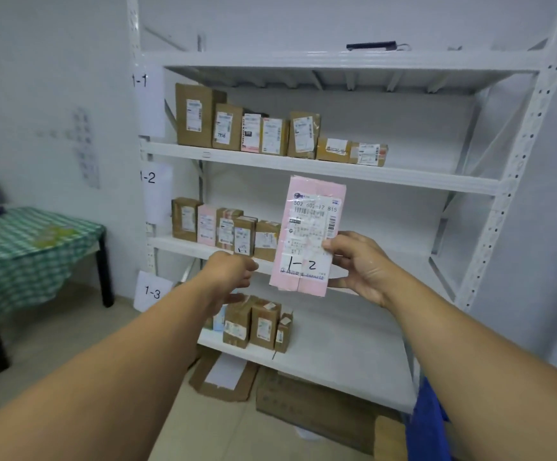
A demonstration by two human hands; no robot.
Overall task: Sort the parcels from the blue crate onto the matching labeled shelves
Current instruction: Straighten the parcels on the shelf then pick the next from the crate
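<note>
My right hand [358,266] holds a pink parcel [310,227] upright by its right edge; "1-2" is handwritten on its white label. It hangs in front of the middle shelf [403,261], whose paper sign [150,178] reads 1-2. My left hand [233,272] is stretched out just left of the parcel, fingers curled, holding nothing, apart from it. Several brown and pink parcels [227,227] stand in a row at the left of that shelf. The blue crate [428,424] shows only as a corner at the lower right.
The white rack has a 1-1 shelf [303,164] above with several boxes and a 1-3 shelf [337,367] below with a few. Flattened cardboard [223,377] lies on the floor under it. A table with a green checked cloth [31,247] stands at the left.
</note>
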